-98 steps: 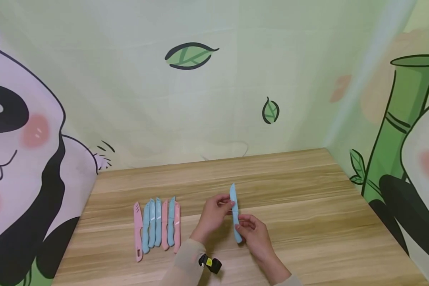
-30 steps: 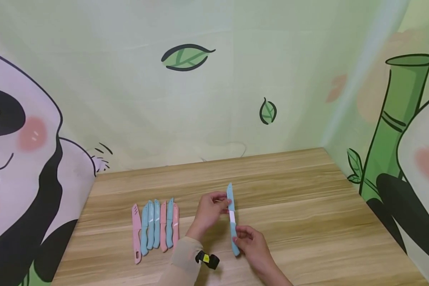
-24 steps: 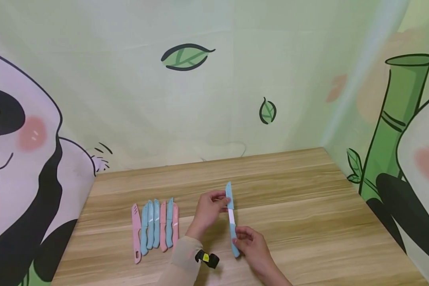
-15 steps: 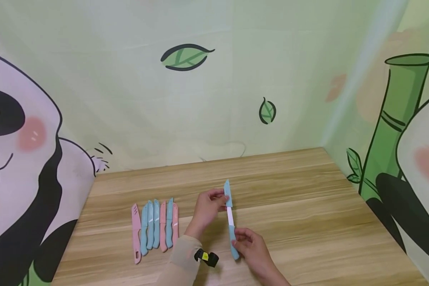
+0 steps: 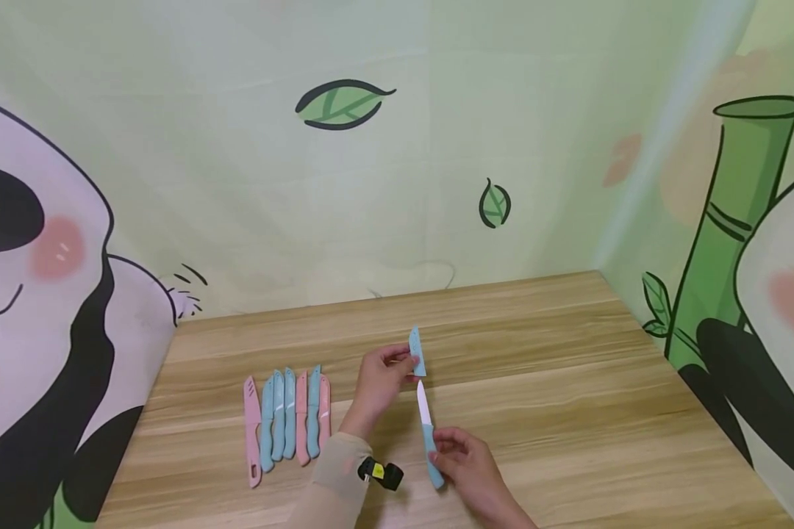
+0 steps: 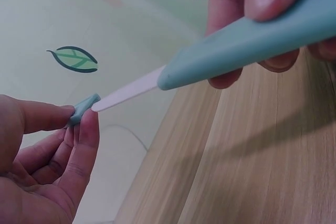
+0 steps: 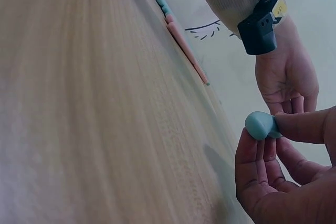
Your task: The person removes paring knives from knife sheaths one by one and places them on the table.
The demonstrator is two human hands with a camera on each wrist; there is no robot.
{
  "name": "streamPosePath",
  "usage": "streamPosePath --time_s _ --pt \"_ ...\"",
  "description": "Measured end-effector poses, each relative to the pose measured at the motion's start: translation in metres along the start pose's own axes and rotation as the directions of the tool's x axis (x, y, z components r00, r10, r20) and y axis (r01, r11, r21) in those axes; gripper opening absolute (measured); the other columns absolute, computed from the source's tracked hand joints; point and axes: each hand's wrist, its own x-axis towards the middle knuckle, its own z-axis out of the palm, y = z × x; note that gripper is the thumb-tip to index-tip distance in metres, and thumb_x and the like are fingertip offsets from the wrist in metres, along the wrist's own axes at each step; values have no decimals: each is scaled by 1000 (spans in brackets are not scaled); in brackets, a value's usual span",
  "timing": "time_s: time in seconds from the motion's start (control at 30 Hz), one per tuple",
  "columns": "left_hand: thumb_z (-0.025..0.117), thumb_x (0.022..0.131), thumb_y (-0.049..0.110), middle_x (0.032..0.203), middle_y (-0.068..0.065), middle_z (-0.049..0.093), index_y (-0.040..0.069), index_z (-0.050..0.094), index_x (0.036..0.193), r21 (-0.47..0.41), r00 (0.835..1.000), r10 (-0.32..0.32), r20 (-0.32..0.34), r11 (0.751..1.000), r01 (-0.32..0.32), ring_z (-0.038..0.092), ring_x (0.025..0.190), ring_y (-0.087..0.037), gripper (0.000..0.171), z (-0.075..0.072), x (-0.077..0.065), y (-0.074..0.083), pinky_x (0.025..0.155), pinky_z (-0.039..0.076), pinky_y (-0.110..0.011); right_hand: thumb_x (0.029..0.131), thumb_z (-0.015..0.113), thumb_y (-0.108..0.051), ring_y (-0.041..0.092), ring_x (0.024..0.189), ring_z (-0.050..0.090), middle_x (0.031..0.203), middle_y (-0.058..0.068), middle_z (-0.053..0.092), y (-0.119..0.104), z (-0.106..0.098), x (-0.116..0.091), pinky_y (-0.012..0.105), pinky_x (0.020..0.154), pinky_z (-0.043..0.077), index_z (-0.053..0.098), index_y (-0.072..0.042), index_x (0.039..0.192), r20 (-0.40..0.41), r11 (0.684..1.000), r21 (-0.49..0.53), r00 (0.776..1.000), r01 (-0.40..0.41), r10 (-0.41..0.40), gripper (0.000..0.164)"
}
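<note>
My left hand [image 5: 380, 378] pinches a blue knife sheath [image 5: 417, 353] between thumb and fingers, above the middle of the table. Just below it in the head view, my right hand [image 5: 466, 463] pinches the blue handle of a paring knife [image 5: 430, 448]. The white blade is bare, its tip pointing at the sheath's mouth with a small gap between. In the left wrist view the blade [image 6: 128, 90] reaches toward the left hand's fingertips, and the sheath [image 6: 84, 109] is partly hidden by them. The right wrist view shows the handle's rounded end [image 7: 260, 125] in the right hand.
To the left, several sheathed knives lie side by side in a row, blue ones [image 5: 279, 415] and pink ones [image 5: 303, 419], with a longer pink one [image 5: 253, 433] at the far left. The wooden table [image 5: 556, 397] meets a printed cloth backdrop [image 5: 238, 184] behind.
The knife was fully sheathed at first, then its white blade showed more and more. Now the blade is out: the sheath has moved up and left, the knife down toward me.
</note>
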Motion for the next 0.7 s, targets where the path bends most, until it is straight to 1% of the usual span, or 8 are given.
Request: streamPosePath --time_s 0.13,0.27,0.37,0.43,0.57,0.7 --pt "69 96 -1 106 -17 69 -10 66 125 15 1000 5 -3 1000 -5 69 76 -12 31 0 0 -1 78 66 -34 94 71 -5 16 94 66 111 12 65 -1 0 -1 23 79 59 59 7 130 15 1000 -7 1000 5 -5 40" --pt "69 96 0 105 -16 69 -8 67 125 30 1000 6 6 1000 -6 69 77 -13 30 -1 0 -1 85 65 -42 94 71 -5 15 93 65 110 11 65 -2 0 -1 23 77 59 60 7 130 13 1000 -7 1000 3 -3 40" --pt "68 97 1 105 -16 69 -8 68 125 35 1000 7 11 999 -7 70 78 -13 29 -2 0 -2 87 64 -44 94 71 -5 15 93 65 110 11 65 -2 0 -1 24 77 58 60 7 130 11 1000 -11 1000 1 -1 39" --pt "68 97 1 105 -16 69 -8 67 125 33 1000 14 12 999 -15 70 78 -14 30 -2 -1 -2 86 65 -42 94 71 -5 15 93 66 110 11 65 -2 -2 -1 23 77 58 60 7 130 4 1000 -17 1000 4 -4 39" --pt "68 98 3 107 -17 68 -7 66 127 28 1000 11 5 1000 -11 72 77 -15 31 -3 -2 -2 82 66 -37 93 72 -4 16 94 66 111 13 65 -2 -4 0 24 78 59 61 7 129 -17 1000 -27 1000 6 -7 40" --pt "68 98 4 107 -17 68 -7 66 127 32 1000 13 5 999 -13 71 79 -14 31 -4 -4 -3 82 66 -35 93 72 -5 17 96 67 113 14 65 -4 -8 1 24 80 59 61 6 130 -36 999 -38 999 1 -2 40"
